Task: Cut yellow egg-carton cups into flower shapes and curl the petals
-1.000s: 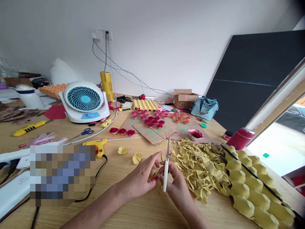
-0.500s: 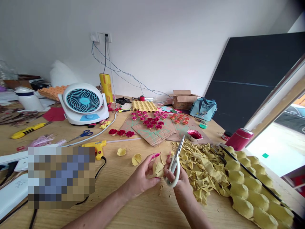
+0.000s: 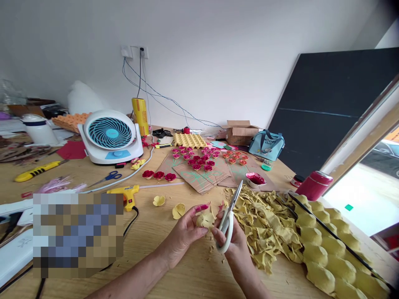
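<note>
The left hand (image 3: 186,230) pinches a yellow egg-carton cup (image 3: 205,220) above the wooden table (image 3: 181,282); just right of the cup, the right hand (image 3: 239,241) grips white-handled scissors (image 3: 230,222), tips forward.

Parts of my bench are masked, cropped or too fine to read.
A mosaic patch (image 3: 77,236) blots out what lies at lower left and covers part of the yellow glue gun (image 3: 131,194); the fingers of my left hand (image 3: 183,229) hide part of the yellow pulp cup (image 3: 205,220), and the white-handled scissors (image 3: 230,230) hide part of my right hand (image 3: 239,241). The bottom edge crops my left forearm (image 3: 137,272) and right forearm (image 3: 247,276), the lower right corner the egg tray (image 3: 341,268), the left edge a white case (image 3: 14,257), whose mark I can't make out; the small print on the yellow roll (image 3: 140,116) is illegible.
</note>
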### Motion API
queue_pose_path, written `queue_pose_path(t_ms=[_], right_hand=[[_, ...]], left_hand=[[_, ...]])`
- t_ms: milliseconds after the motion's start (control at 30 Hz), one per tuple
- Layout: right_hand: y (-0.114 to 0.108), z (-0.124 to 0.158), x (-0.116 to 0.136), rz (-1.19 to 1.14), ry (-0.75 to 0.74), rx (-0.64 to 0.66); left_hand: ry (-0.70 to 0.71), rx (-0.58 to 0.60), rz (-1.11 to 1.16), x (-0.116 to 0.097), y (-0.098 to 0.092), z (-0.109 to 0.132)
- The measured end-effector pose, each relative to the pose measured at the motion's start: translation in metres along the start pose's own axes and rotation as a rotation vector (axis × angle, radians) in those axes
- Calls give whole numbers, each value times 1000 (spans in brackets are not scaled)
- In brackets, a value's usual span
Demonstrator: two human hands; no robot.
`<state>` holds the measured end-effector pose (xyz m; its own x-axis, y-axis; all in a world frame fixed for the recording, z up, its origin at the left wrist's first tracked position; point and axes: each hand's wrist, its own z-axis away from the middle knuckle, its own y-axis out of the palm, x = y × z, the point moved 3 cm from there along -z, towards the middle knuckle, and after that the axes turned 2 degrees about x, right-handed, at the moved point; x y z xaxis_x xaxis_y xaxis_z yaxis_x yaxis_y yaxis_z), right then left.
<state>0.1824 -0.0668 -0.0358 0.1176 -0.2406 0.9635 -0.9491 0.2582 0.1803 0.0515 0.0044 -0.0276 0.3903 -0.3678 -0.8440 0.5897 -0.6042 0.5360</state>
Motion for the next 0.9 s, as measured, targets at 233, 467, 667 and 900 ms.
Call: queue_pose_path(t_ms=[233, 467, 667, 900], right_hand=[[-4, 6, 4, 424, -76, 69], [3, 2, 0, 744, -100, 188], [2, 3, -2, 657, -9, 154], [2, 8, -6, 588, 68, 238]], left_hand=[[85, -117, 16, -21, -8, -4], [125, -228, 46, -31, -12, -7], [135, -212, 65, -35, -9, -7], [126, -190, 89, -33, -8, -4]])
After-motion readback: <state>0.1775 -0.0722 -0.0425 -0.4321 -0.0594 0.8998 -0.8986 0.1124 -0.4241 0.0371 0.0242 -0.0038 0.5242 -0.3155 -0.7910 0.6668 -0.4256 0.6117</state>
